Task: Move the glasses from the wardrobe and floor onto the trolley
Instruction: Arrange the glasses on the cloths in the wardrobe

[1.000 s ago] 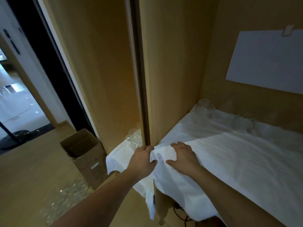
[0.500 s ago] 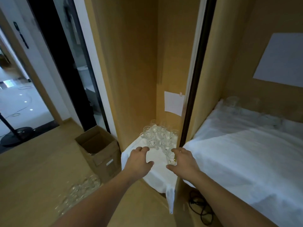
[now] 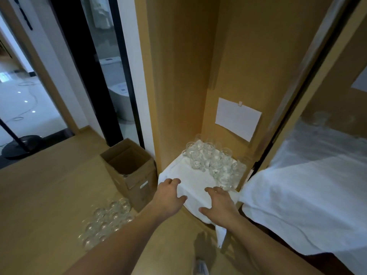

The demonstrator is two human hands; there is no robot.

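- Glasses [image 3: 213, 162]: clear, stemmed, clustered upright on a white cloth [image 3: 190, 177] covering the wardrobe shelf, toward its rear right.
- Floor glasses [image 3: 105, 219]: a second clear cluster on the wood floor, beside a box [image 3: 129, 167].
- Left hand [image 3: 168, 197]: palm down, fingers relaxed and slightly spread, fingertips at the cloth's front-left edge; holds nothing.
- Right hand [image 3: 218, 207]: palm down, fingers spread, resting on the cloth just before the nearest glass.
- Box: brown cardboard, flaps open.
- Paper [image 3: 237, 118]: white sheet clipped to the wardrobe's rear panel.
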